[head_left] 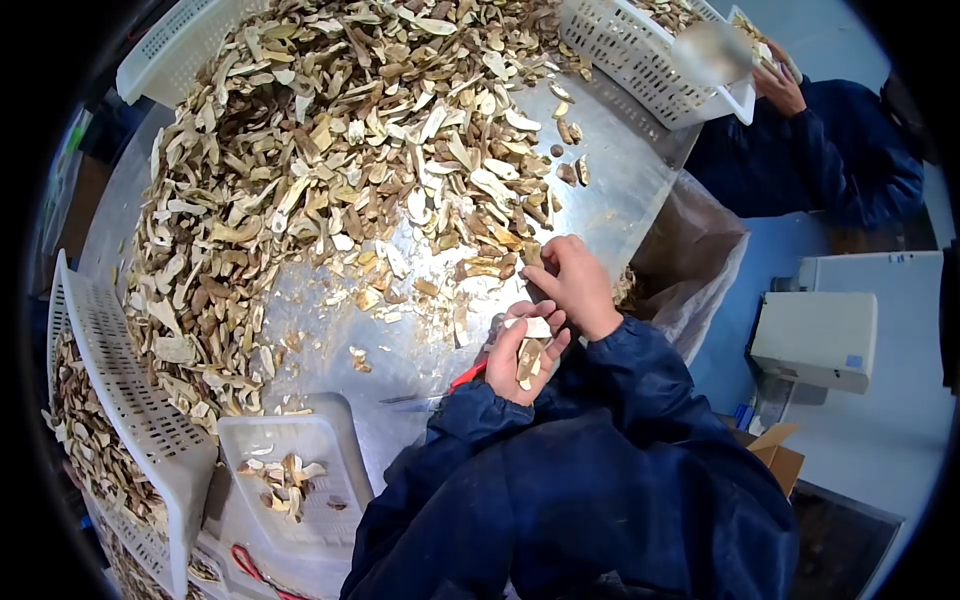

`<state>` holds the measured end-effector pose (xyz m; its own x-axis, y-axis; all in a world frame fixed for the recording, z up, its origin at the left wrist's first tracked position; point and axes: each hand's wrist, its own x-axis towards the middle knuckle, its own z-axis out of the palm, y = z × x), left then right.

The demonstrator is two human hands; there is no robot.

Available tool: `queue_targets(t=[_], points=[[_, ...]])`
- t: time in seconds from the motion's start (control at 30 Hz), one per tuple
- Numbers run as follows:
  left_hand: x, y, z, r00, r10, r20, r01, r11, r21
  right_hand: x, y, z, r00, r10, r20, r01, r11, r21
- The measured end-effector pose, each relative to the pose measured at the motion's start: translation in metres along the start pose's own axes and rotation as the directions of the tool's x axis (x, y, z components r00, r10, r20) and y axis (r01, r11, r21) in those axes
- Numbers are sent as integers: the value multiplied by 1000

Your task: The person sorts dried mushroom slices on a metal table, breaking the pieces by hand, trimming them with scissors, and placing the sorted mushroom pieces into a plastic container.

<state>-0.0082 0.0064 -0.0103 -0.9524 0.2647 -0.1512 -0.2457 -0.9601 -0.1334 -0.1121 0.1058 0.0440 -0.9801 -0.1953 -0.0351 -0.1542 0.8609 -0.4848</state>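
A large heap of dried, sliced mushrooms (350,150) covers much of the metal table (400,420). My left hand (525,350), palm up near the table's front edge, holds several pale mushroom slices (530,362). Just above and to the right of it, my right hand (573,283) reaches to the near edge of the heap, its thumb and index finger close together at small pieces; whether they grip one is too small to tell. Beside my left wrist lies a red-handled tool (468,374), partly hidden by that hand.
A shallow white tray (345,440) with a few slices stands front left, red-handled scissors (245,562) below it. White baskets (130,370) (640,65) stand left and back right. An open lined bag (700,250) is right of the table. Another person (830,150) works at the upper right.
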Motion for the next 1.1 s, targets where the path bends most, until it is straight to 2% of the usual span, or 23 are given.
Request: queue_targets(t=[0.07,0.13,0.17,0.27,0.3,0.4,0.43,0.57,0.6,0.67,0.7,0.83,0.97,1.07,1.1], points=[[0,-2,3,998,33,-50,-32,999,28,1,10,4,999,-34,-42,33,999,-10],[1,-1,-4,998,64,-10,-64,998,12,-1,15,-13,999,40,24,-46,953,300],[2,-1,-3,997,75,-10,-75,997,1,-5,14,-25,980,141,140,-189,877,441],[1,0,11,994,85,-64,-83,996,40,-18,1,-57,871,48,489,-401,645,651],[0,0,21,992,88,-88,-83,995,61,-20,1,-59,844,20,536,-417,653,632],[1,-1,19,993,98,-68,-94,994,64,-10,2,-47,961,45,272,-191,820,539],[1,-2,12,994,97,-49,-93,993,66,-2,0,-44,972,116,206,-206,843,497],[-1,-3,1,999,49,-15,-49,999,14,22,3,-8,988,-152,-20,149,918,368],[1,0,1,999,31,-16,-30,999,28,28,2,0,955,-287,-77,297,936,187],[2,-2,-2,1000,14,0,-14,998,-56,33,-9,7,966,-243,-87,255,954,161],[1,-1,4,999,25,-40,-27,999,-45,34,-12,5,963,-239,-128,260,948,182],[1,-1,-3,999,5,-38,-7,997,-75,40,-3,-6,964,-184,-190,206,973,101],[-1,-1,-2,999,16,-46,-19,998,-67,40,-3,5,974,-199,-109,202,979,13],[-1,-1,2,996,15,-91,-20,999,-49,44,7,8,980,-159,-116,168,983,72],[-1,0,4,997,2,-81,-5,999,-47,45,14,6,985,-111,-133,137,970,203]])
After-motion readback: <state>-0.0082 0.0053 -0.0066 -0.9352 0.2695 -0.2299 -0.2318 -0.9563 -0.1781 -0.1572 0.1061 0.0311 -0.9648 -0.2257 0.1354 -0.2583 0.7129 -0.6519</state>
